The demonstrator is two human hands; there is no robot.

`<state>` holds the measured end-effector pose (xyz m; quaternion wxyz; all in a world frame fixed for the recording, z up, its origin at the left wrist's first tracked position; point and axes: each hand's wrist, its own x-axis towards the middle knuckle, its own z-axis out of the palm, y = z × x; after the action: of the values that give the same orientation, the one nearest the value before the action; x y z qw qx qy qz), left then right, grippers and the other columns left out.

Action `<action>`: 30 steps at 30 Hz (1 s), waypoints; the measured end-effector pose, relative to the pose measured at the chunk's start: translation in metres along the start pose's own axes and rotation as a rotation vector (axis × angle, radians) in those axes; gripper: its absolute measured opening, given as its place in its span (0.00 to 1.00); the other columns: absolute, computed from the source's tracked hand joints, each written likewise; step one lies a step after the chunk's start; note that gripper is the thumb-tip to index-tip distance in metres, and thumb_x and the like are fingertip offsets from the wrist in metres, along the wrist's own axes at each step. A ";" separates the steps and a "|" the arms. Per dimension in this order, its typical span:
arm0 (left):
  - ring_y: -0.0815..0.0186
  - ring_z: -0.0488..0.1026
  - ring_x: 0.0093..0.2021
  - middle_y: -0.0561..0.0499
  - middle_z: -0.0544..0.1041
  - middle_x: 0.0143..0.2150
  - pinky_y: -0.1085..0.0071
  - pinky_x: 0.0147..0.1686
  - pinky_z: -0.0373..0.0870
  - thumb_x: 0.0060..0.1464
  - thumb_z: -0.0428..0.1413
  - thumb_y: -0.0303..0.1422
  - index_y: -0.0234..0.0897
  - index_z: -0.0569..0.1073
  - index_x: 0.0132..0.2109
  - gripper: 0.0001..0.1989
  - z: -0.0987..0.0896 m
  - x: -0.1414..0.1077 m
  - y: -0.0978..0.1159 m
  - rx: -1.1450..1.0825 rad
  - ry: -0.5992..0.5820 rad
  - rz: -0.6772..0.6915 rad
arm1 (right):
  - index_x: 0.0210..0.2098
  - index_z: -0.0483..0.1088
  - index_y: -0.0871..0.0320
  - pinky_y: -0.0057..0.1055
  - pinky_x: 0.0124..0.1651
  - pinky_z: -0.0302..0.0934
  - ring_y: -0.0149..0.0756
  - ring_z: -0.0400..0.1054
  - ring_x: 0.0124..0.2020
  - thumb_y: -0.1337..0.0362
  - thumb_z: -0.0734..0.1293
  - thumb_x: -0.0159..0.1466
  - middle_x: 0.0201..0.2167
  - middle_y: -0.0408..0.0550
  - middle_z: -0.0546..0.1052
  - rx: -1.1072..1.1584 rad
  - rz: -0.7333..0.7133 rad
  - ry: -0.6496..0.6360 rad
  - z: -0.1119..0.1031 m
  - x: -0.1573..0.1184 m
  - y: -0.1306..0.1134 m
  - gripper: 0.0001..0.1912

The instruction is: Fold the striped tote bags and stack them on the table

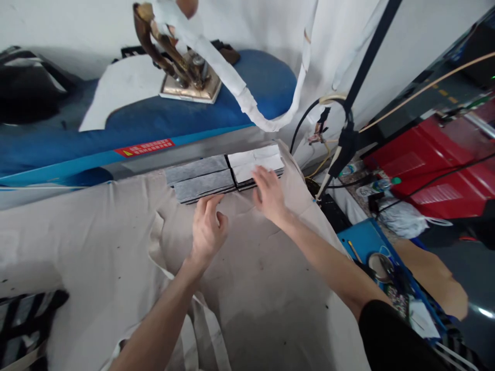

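Note:
Grey fabric pieces (203, 184) with dark edges lie in a stack at the far edge of the cloth-covered table. To their right, a white piece (253, 161) rests on a similar dark-edged stack. My right hand (269, 196) is at the front edge of the white piece, fingertips on or just above it, fingers spread. My left hand (209, 226) is by the front edge of the grey stack. Its fingers are curved with the thumb apart, and nothing shows between them. Whether the left fingertips touch the stack I cannot tell.
Behind the table, an iron (191, 85) with a wrapped white hose (247, 100) stands on a blue padded board (255, 77). A pale strap (157, 242) lies across the table cloth (104, 247). Striped fabric (27, 324) is at lower left, a blue tray (361, 237) of small items at right.

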<state>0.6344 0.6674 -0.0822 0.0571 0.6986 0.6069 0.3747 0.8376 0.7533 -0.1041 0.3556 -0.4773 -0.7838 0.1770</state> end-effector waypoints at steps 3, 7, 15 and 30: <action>0.53 0.71 0.58 0.39 0.74 0.53 0.54 0.60 0.70 0.56 0.49 0.20 0.37 0.71 0.57 0.23 0.001 -0.005 -0.001 -0.012 -0.006 -0.010 | 0.68 0.60 0.55 0.61 0.75 0.42 0.50 0.48 0.75 0.66 0.59 0.67 0.72 0.57 0.61 -0.022 0.220 0.251 -0.014 0.013 0.018 0.30; 0.54 0.72 0.56 0.40 0.74 0.53 0.55 0.58 0.72 0.55 0.49 0.20 0.38 0.70 0.58 0.24 0.004 -0.013 -0.002 -0.041 -0.019 -0.010 | 0.64 0.63 0.59 0.58 0.73 0.50 0.53 0.55 0.72 0.64 0.60 0.67 0.67 0.62 0.65 0.004 0.323 0.262 -0.017 0.021 0.034 0.26; 0.54 0.73 0.57 0.40 0.73 0.54 0.56 0.58 0.72 0.56 0.49 0.20 0.39 0.71 0.58 0.24 0.006 -0.022 -0.001 -0.051 -0.043 -0.015 | 0.57 0.69 0.60 0.54 0.71 0.54 0.53 0.60 0.67 0.62 0.61 0.65 0.61 0.65 0.69 0.032 0.367 0.285 -0.003 0.017 0.031 0.21; 0.47 0.71 0.62 0.41 0.77 0.59 0.47 0.68 0.58 0.42 0.58 0.25 0.43 0.77 0.54 0.28 -0.125 -0.139 -0.051 0.121 -0.888 -0.100 | 0.56 0.70 0.52 0.59 0.66 0.61 0.51 0.65 0.63 0.63 0.58 0.70 0.59 0.59 0.71 -0.025 0.085 0.077 -0.061 -0.170 -0.045 0.18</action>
<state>0.5223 0.5100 -0.0835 0.2892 0.7635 0.5775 -0.0010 0.9033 0.5794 -0.1012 0.3718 -0.5211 -0.7507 0.1635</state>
